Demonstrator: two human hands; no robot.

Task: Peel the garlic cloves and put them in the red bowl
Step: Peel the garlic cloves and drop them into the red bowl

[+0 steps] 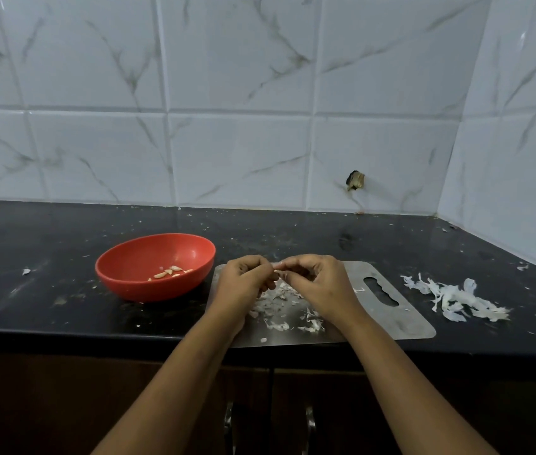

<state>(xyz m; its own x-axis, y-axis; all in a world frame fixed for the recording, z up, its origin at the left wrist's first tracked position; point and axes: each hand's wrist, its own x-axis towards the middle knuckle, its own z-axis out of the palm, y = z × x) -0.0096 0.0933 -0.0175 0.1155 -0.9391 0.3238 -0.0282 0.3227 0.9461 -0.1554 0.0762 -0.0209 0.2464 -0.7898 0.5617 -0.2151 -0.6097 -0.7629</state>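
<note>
Both hands meet over the far left part of a steel cutting board that lies on a black counter. The left hand has its fingers curled inward, the tips drawn together against the thumb. The right hand mirrors it, knuckles up and fingers bent toward the left hand, so the fingertips of the two hands touch. Between them they pinch a garlic clove, a small pale piece that the fingers mostly hide; whether any skin remains on it cannot be told. Both grips are closed tight on it, with no gap showing between fingers and thumb.

Under the hands, thin white peels lie scattered on the board. The board's handle slot is to the right of the right wrist.

The red bowl stands on the counter just left of the board, near the left hand but not touching it. Several peeled cloves lie in its bottom, toward the right side.

A larger pile of white skins lies on the counter to the right of the board, well apart from the hands. Behind the counter rises a white marbled tile wall, with a small broken hole low on the right.
</note>
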